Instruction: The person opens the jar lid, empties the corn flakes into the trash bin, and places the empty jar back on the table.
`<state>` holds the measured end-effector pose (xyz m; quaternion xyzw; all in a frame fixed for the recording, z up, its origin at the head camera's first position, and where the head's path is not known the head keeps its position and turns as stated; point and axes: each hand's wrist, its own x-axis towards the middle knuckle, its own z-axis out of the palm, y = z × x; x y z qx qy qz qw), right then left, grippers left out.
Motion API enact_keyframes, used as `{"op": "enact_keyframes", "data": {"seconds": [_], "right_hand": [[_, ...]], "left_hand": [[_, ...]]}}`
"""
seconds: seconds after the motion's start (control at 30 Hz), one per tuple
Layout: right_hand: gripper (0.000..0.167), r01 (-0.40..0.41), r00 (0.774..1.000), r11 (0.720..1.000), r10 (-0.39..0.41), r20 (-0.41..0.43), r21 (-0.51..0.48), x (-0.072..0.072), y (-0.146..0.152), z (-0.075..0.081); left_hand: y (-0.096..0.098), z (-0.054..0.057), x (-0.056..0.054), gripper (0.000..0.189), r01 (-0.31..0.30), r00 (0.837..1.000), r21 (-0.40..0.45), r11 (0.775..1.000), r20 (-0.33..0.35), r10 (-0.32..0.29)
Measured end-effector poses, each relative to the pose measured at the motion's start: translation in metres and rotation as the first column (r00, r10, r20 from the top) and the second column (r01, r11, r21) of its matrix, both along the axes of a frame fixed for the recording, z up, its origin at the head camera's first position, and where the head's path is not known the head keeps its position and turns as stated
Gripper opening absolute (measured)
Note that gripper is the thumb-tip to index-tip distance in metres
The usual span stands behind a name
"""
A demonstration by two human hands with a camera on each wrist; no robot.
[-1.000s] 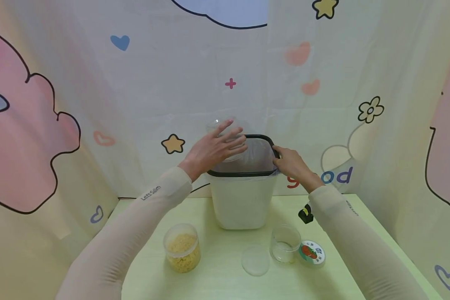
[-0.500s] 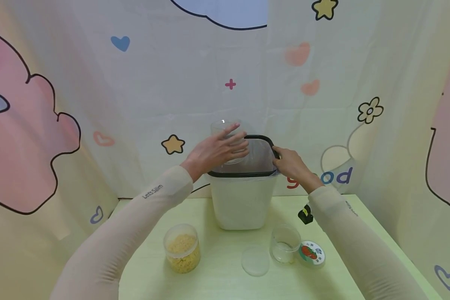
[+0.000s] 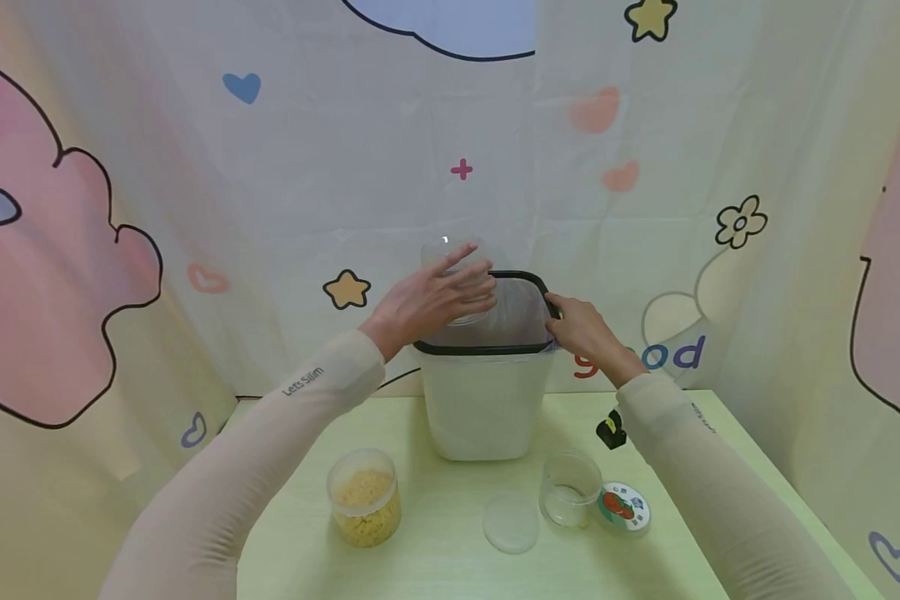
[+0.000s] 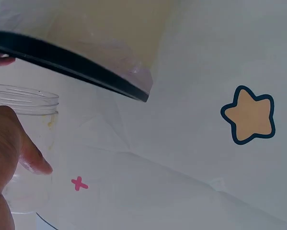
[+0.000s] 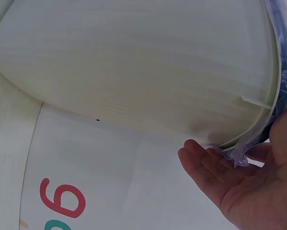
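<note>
My left hand [image 3: 438, 298] holds a clear plastic jar [image 3: 435, 250] mouth-down above a white trash bin [image 3: 483, 408] with a black rim. In the left wrist view, the jar's threaded mouth [image 4: 38, 100] faces the bin, with a few yellow smears inside near it. The thumb lies along the jar's wall. My right hand [image 3: 581, 325] grips the bin's right rim, where a thin plastic liner [image 5: 241, 155] folds over the edge. The bin's bottom inside is hidden.
On the table stand a clear jar of yellow crumbly stuff [image 3: 367, 508], an uncapped clear jar [image 3: 570, 492], a translucent disc lid [image 3: 510, 522] and a round lid with a strawberry-like print [image 3: 624, 507]. A small black object [image 3: 612, 429] lies near the right sleeve. A printed curtain hangs behind.
The left hand and the jar have shifted slightly right and dipped, then risen a little. The right hand keeps its grip on the rim.
</note>
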<state>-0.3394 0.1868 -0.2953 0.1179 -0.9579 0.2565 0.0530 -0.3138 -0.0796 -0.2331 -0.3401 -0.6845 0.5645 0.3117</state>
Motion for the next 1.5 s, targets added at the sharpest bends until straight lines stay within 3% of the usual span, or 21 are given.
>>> {"op": "enact_keyframes", "data": {"seconds": [0.17,0.43,0.67,0.9,1.17,1.3,1.5], "right_hand": [[0.059,-0.005,1.0,1.0,0.005,-0.012,0.004,0.0,0.0,0.001],[0.059,-0.007,1.0,1.0,0.007,-0.002,-0.003,0.002,-0.001,0.002],[0.059,-0.003,1.0,1.0,0.004,-0.027,0.012,0.001,-0.001,0.002],[0.059,-0.006,1.0,1.0,0.006,-0.001,-0.003,0.001,-0.002,0.002],[0.061,-0.008,1.0,1.0,0.008,0.009,-0.018,0.001,0.0,0.002],[0.06,-0.01,1.0,1.0,0.01,0.015,-0.025,0.001,0.002,0.001],[0.061,-0.009,1.0,1.0,0.009,0.013,-0.018,0.001,0.003,0.001]], "left_hand": [[-0.003,0.007,0.001,0.106,0.0,1.0,0.038,0.999,-0.027,0.001],[-0.004,-0.003,0.001,0.116,-0.02,0.999,0.005,1.0,0.03,0.02],[-0.005,0.006,0.004,0.111,-0.007,1.0,0.042,0.999,-0.002,0.007],[-0.006,-0.005,0.003,0.115,-0.02,1.0,0.022,1.0,-0.001,0.02],[-0.009,-0.006,0.003,0.109,-0.001,1.0,0.13,0.991,-0.006,0.002],[-0.011,-0.007,0.003,0.101,0.028,0.999,0.273,0.962,0.029,-0.037],[-0.013,-0.011,0.004,0.093,0.054,0.99,0.504,0.862,0.088,-0.113]]}}
